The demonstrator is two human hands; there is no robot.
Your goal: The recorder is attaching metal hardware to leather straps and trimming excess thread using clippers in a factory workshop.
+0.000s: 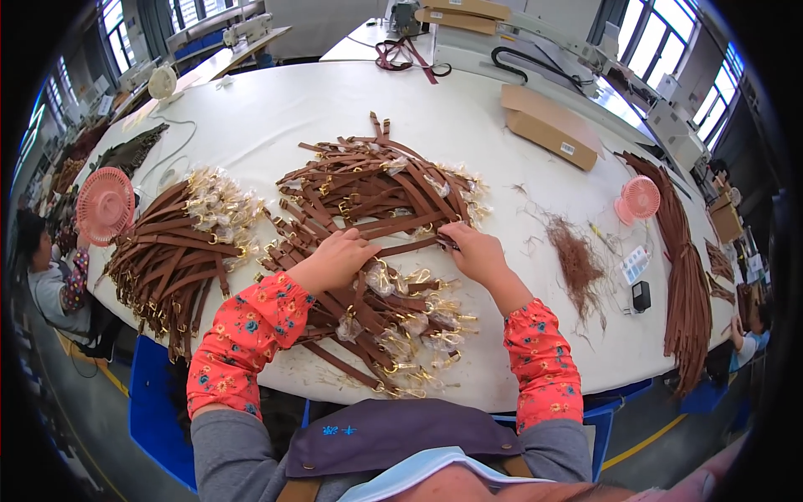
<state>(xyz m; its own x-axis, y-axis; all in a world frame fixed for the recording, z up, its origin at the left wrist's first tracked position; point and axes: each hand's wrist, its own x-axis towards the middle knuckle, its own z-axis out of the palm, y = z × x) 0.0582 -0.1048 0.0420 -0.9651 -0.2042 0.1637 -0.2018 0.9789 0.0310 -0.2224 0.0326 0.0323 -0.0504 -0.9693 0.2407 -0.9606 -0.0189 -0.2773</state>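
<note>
Hiding its fingertips, the right hand (pixel 478 253) grips a brown strap (pixel 408 248).

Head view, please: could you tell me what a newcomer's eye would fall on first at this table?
Heaps of brown leather straps with gold clasps cover the middle of the white table, with a second heap at the left. Both hands work at the near edge of the middle heap: the left hand rests on the straps and the right hand pinches one strap end. A pink fan stands at the far left, a smaller one at the right.
</note>
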